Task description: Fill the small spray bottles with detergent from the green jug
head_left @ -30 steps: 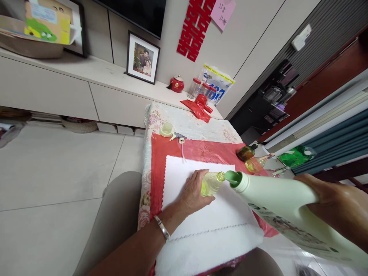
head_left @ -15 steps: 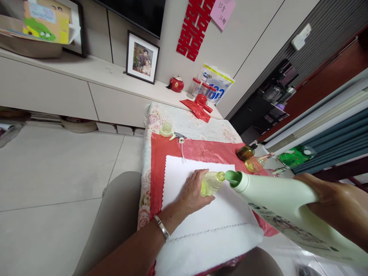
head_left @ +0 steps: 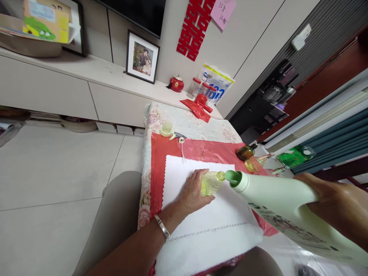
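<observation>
My left hand [head_left: 197, 191] is wrapped round a small clear spray bottle [head_left: 212, 183] with yellowish liquid in it, its open neck facing right. Gripped by its handle in my right hand [head_left: 336, 195] is a large pale green detergent jug [head_left: 276, 189], tipped toward the left. The jug's green spout [head_left: 232, 177] meets the bottle's mouth, or nearly so; I cannot tell whether liquid is flowing. Below both lies a white cloth [head_left: 198, 222] with a scalloped edge. A trigger spray head [head_left: 180, 138] with its tube rests beyond the cloth, beside a pale green cap [head_left: 166, 129].
Red plastic sheeting [head_left: 157, 168] covers part of the flowered tablecloth [head_left: 189, 117]. At the right edge stand a dark brown bottle [head_left: 245, 152] and a yellow spray bottle [head_left: 253, 165]. Behind, a low cabinet [head_left: 115, 96] holds a picture frame [head_left: 142, 56], a red pot [head_left: 176, 83] and glass jars [head_left: 193, 88].
</observation>
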`<action>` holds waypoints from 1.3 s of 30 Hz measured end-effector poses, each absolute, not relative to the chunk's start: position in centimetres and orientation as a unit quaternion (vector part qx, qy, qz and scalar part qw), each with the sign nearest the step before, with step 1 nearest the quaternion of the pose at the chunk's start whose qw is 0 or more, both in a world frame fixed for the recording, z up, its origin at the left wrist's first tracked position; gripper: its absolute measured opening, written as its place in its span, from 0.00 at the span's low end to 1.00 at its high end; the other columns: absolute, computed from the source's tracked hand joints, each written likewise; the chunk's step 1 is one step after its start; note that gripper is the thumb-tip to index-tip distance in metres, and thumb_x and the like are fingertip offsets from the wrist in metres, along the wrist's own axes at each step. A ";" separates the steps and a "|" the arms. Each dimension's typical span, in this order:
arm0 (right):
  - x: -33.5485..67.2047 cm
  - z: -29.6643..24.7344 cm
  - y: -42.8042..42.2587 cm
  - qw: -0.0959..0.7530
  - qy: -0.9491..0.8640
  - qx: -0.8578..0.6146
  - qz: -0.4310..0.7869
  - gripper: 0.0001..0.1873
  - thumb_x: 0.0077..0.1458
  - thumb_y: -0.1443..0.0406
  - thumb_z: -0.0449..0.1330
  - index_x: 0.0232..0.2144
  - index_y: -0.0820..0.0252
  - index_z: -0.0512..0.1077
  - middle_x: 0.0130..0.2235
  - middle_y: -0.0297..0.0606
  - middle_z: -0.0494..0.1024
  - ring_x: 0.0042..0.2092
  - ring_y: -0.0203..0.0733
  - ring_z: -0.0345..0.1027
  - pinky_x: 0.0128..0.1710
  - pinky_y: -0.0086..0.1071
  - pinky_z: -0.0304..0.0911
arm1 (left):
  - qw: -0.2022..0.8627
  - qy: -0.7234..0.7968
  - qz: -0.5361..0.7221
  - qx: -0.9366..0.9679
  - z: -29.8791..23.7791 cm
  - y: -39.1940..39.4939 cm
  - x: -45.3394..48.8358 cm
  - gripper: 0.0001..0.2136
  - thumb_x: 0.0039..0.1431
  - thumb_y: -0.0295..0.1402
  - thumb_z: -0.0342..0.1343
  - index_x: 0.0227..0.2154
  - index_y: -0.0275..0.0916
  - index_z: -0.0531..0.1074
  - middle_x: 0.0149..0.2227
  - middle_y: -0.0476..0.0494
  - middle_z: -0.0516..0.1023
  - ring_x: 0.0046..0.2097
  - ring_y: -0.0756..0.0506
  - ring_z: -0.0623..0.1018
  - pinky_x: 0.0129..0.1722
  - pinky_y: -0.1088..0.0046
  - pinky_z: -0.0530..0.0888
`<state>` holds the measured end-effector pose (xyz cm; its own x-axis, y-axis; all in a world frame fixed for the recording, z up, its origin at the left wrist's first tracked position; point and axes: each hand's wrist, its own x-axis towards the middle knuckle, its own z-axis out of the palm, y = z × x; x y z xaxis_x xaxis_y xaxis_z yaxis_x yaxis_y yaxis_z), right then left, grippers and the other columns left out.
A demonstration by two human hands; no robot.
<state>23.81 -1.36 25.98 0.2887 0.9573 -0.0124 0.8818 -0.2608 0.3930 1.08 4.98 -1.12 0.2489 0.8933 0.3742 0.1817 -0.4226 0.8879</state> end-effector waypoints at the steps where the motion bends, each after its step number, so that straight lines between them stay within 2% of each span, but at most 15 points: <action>1: 23.6 26.1 -1.3 0.173 0.577 0.792 0.099 0.17 0.37 0.62 0.55 0.33 0.40 0.73 0.26 0.30 0.75 0.29 0.47 0.72 0.27 0.36 0.61 | 0.374 0.386 0.476 0.696 -1.1 5.0 1.1 0.42 0.41 0.27 0.68 0.60 0.45 0.56 0.58 0.38 0.68 0.59 0.34 0.69 0.60 0.49 0.67; 4: 23.0 26.3 -1.2 0.196 0.547 0.811 0.058 0.18 0.38 0.61 0.55 0.36 0.39 0.72 0.29 0.32 0.76 0.33 0.49 0.72 0.31 0.37 0.62 | 0.375 0.386 0.477 0.695 -1.2 4.9 1.1 0.42 0.41 0.27 0.68 0.60 0.44 0.56 0.58 0.38 0.68 0.59 0.34 0.69 0.60 0.49 0.67; 8: 22.3 26.5 -1.1 0.192 0.538 0.819 0.055 0.18 0.37 0.61 0.54 0.35 0.40 0.71 0.28 0.33 0.75 0.34 0.50 0.72 0.31 0.38 0.61 | 0.375 0.387 0.478 0.694 -1.2 5.0 1.1 0.42 0.41 0.27 0.68 0.60 0.44 0.56 0.58 0.38 0.68 0.59 0.34 0.68 0.60 0.49 0.67; 16: 23.0 26.4 -1.4 0.199 0.546 0.810 0.073 0.20 0.38 0.60 0.55 0.38 0.38 0.72 0.28 0.30 0.76 0.33 0.49 0.73 0.32 0.38 0.62 | 0.373 0.388 0.476 0.696 -1.1 5.0 1.2 0.42 0.41 0.27 0.68 0.60 0.43 0.57 0.58 0.37 0.68 0.59 0.34 0.69 0.60 0.50 0.67; 22: 23.5 26.0 -1.4 0.188 0.560 0.802 0.088 0.18 0.40 0.61 0.54 0.37 0.37 0.72 0.28 0.30 0.76 0.32 0.48 0.73 0.30 0.38 0.61 | 0.373 0.388 0.475 0.696 -1.2 5.0 1.1 0.42 0.41 0.27 0.68 0.61 0.43 0.56 0.58 0.37 0.68 0.59 0.34 0.69 0.60 0.50 0.67; 33: 22.8 26.3 -1.3 0.181 0.548 0.814 0.068 0.21 0.36 0.58 0.54 0.37 0.38 0.72 0.29 0.31 0.77 0.34 0.50 0.74 0.32 0.38 0.62 | 0.374 0.389 0.472 0.697 -1.1 5.0 1.1 0.42 0.41 0.27 0.68 0.60 0.44 0.56 0.58 0.38 0.68 0.59 0.34 0.69 0.60 0.49 0.67; 39: 22.6 26.4 -1.4 0.186 0.549 0.812 0.067 0.19 0.37 0.59 0.54 0.36 0.38 0.71 0.28 0.30 0.77 0.33 0.48 0.74 0.31 0.37 0.62 | 0.374 0.388 0.472 0.697 -1.1 5.0 1.1 0.41 0.42 0.28 0.68 0.60 0.44 0.56 0.58 0.38 0.68 0.59 0.34 0.69 0.60 0.49 0.67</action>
<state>22.56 -1.44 26.37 0.3891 0.9163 -0.0947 0.8665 -0.3291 0.3754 1.09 4.97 -1.07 0.2525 0.8947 0.3686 0.1884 -0.4191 0.8882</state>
